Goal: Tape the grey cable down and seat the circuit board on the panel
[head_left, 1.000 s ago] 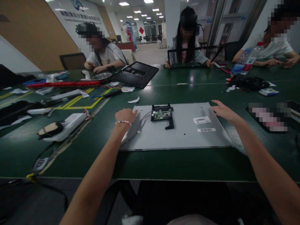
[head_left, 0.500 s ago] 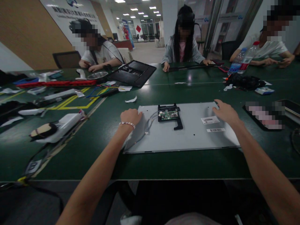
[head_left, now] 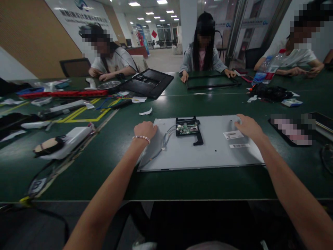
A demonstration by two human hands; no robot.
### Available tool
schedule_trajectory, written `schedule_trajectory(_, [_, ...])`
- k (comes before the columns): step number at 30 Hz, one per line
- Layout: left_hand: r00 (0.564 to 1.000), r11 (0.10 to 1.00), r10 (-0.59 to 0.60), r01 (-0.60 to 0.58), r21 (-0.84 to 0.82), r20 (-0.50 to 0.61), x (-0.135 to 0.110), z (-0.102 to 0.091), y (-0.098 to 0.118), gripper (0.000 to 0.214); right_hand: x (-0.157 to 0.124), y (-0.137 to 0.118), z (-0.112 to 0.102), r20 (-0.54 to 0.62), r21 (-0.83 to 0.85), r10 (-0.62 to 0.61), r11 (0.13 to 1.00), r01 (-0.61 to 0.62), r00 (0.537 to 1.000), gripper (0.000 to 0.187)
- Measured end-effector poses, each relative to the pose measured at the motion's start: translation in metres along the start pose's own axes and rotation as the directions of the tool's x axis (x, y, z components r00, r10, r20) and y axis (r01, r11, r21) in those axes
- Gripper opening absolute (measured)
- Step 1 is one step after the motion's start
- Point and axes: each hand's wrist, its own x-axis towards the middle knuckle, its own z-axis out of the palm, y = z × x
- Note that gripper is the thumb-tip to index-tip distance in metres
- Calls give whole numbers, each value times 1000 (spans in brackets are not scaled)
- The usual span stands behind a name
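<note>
A flat grey-white display panel (head_left: 192, 156) lies back side up on the green table before me. Near its top edge sits a black bracket holding a green circuit board (head_left: 187, 128), with grey cables (head_left: 164, 140) trailing to the left. My left hand (head_left: 145, 130), a beaded bracelet at its wrist, is curled around the panel's left edge, thumb toward the panel; most of its fingers are hidden. At the upper right corner, my right hand (head_left: 248, 127) grips the edge, its thumb over the back near a white label (head_left: 233, 134).
Across the table a co-worker's hands hold a thin black frame (head_left: 213, 81). A black cover (head_left: 149, 83) lies toward the far left. Phones (head_left: 290, 130), bottles (head_left: 272, 66) and a black bundle (head_left: 270, 92) are on the right. Cables, wrappers and a white case (head_left: 70, 140) lie left.
My right hand's fingers have closed in from a spread pose onto the panel's corner. My left hand stays at its edge. Across the table, the co-worker's black frame has tilted into fuller view.
</note>
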Motion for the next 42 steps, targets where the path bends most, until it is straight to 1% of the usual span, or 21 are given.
schedule_trajectory(6, [1000,1000,-13,13,-13,-7,0,0,2,54,2,-1,8,-9,30,-38,999,38,999,54])
schedule_trajectory(11, [999,999,-31,31,-10,-8,0,-1,1,52,2,-3,12,-14,16,-57,998,57,998,55])
schedule_trajectory(14, [996,998,-58,55,-35,-74,1,-2,-1,48,2,-2,13,-24,-1,-66,998,66,998,54])
schedule_trajectory(15, [993,997,-45,38,-65,-111,1,-2,-1,46,3,-2,14,-24,-8,-66,998,66,998,55])
schedule_trajectory(16, [989,994,-10,-7,-112,-149,2,-1,-1,45,3,-2,15,-23,-14,-67,998,67,998,55])
schedule_trajectory(17, [981,981,46,-80,-177,-187,3,0,0,44,4,-1,15,-20,-18,-69,997,68,997,55])
schedule_trajectory(18, [969,951,119,-173,-256,-214,4,1,2,43,4,-1,16,-17,-21,-72,997,72,997,55])
schedule_trajectory(19, [953,900,196,-269,-344,-232,4,2,5,44,4,-1,17,-13,-23,-75,997,75,997,55])
schedule_trajectory(21, [913,755,332,-409,-513,-239,3,4,13,51,5,-1,18,-4,-28,-78,997,78,997,55])
schedule_trajectory(23, [870,627,445,-472,-620,-212,0,5,21,59,5,-1,18,5,-37,-76,996,76,997,54])
schedule_trajectory(24, [845,585,497,-496,-641,-200,-1,5,25,62,5,-1,18,10,-42,-78,996,78,997,54])
schedule_trajectory(26, [781,530,594,-562,-635,-195,-4,8,30,69,5,-1,18,23,-52,-84,995,85,996,53])
schedule_trajectory(28, [722,493,659,-627,-603,-212,-5,11,32,74,5,-1,17,34,-59,-87,994,89,996,53])
schedule_trajectory(30, [690,474,689,-660,-584,-221,-5,15,32,75,4,-2,16,41,-57,-90,994,92,995,52])
schedule_trajectory(35, [662,468,714,-694,-547,-230,-5,21,33,72,0,-5,15,29,-56,-106,993,108,994,49])
schedule_trajectory(42, [641,451,735,-706,-546,-222,-8,19,34,70,-3,-7,14,25,-67,-110,991,112,994,48])
